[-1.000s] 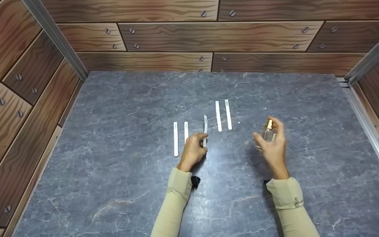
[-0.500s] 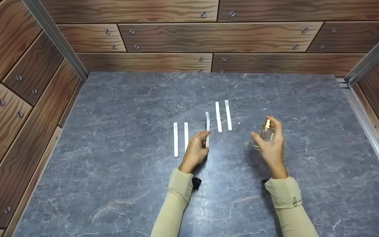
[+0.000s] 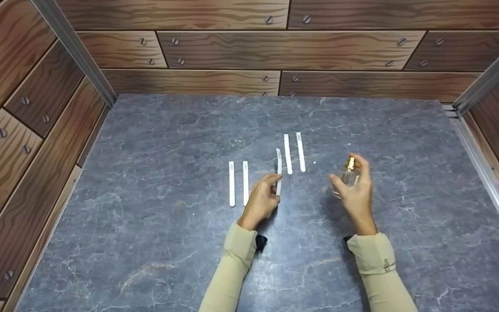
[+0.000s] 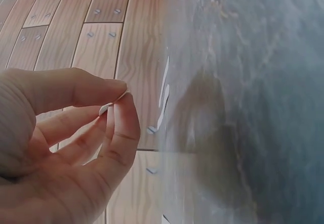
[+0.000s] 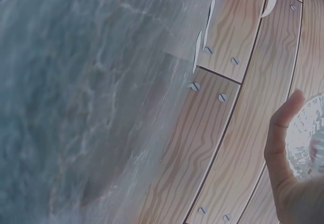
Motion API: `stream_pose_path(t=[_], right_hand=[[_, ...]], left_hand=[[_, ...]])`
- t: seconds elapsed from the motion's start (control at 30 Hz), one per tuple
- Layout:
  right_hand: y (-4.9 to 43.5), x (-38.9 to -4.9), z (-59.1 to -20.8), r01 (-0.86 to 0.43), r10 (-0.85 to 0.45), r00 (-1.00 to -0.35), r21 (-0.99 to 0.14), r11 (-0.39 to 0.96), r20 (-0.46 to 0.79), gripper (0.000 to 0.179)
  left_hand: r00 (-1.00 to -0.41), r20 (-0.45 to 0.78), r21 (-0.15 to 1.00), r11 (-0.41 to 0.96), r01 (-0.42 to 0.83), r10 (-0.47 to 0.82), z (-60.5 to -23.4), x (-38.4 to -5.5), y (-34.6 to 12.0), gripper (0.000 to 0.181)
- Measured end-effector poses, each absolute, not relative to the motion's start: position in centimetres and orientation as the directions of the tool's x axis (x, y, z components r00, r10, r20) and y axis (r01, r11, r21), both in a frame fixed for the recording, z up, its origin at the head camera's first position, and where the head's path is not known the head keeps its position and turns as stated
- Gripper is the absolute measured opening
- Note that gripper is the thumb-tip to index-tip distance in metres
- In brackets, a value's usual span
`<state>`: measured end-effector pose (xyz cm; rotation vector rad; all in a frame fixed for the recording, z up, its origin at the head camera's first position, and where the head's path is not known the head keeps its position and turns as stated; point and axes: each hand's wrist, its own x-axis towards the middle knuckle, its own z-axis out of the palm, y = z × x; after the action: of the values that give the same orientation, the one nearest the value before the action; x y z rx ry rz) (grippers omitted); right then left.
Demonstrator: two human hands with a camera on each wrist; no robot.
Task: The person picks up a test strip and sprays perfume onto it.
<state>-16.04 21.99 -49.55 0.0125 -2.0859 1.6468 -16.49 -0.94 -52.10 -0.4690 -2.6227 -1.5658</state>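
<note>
In the head view my left hand [image 3: 261, 200] pinches a slim white paper test strip [image 3: 279, 161] between thumb and fingers, its far end bending slightly. The left wrist view shows the same strip [image 4: 105, 107] nearly edge-on at the fingertips. To the right, my right hand [image 3: 359, 195] grips a clear ribbed glass perfume bottle [image 3: 347, 177] with a gold spray top [image 3: 350, 162]; the index finger lies at the top. Only part of the bottle's glass [image 5: 309, 138] shows in the right wrist view. Strip and bottle are apart, the strip on the left.
Two white strips [image 3: 231, 184] lie side by side left of the left hand, one partly behind it. Two more strips [image 3: 294, 152] lie farther back, right of the held one. The grey marbled table [image 3: 167, 242] is bordered by wood-patterned panels [image 3: 249, 50] and metal rails [image 3: 492, 182].
My left hand has moved a little to the right with the strip, closer to the bottle. My right hand has shifted slightly left with the bottle. The lying strips have stayed put.
</note>
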Motion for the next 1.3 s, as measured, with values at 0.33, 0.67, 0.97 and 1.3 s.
stream_pose_path(t=[0.33, 0.67, 0.97, 1.3], right_hand=[[21.6, -16.2, -49.5, -0.325, 0.264, -0.875, -0.897, 0.3, 0.406, 0.063], [20.6, -15.7, -48.6, -0.352, 0.246, -0.855, -0.858, 0.373, 0.457, 0.057], [21.4, -16.2, -49.5, -0.32, 0.274, -0.85, -0.854, 0.411, 0.45, 0.058], [21.4, -16.2, -49.6, -0.284, 0.302, -0.854, -0.865, 0.413, 0.424, 0.06]], left_hand=[[-0.935, 0.24, 0.83, 0.445, 0.336, 0.26, -51.7, -16.3, -0.8, 0.061], [-0.928, 0.241, 0.813, 0.463, 0.353, 0.284, -51.1, -16.0, -0.5, 0.062], [-0.918, 0.261, 0.799, 0.468, 0.378, 0.298, -51.1, -16.0, -0.4, 0.062], [-0.92, 0.264, 0.794, 0.476, 0.378, 0.289, -51.0, -16.0, -0.4, 0.062]])
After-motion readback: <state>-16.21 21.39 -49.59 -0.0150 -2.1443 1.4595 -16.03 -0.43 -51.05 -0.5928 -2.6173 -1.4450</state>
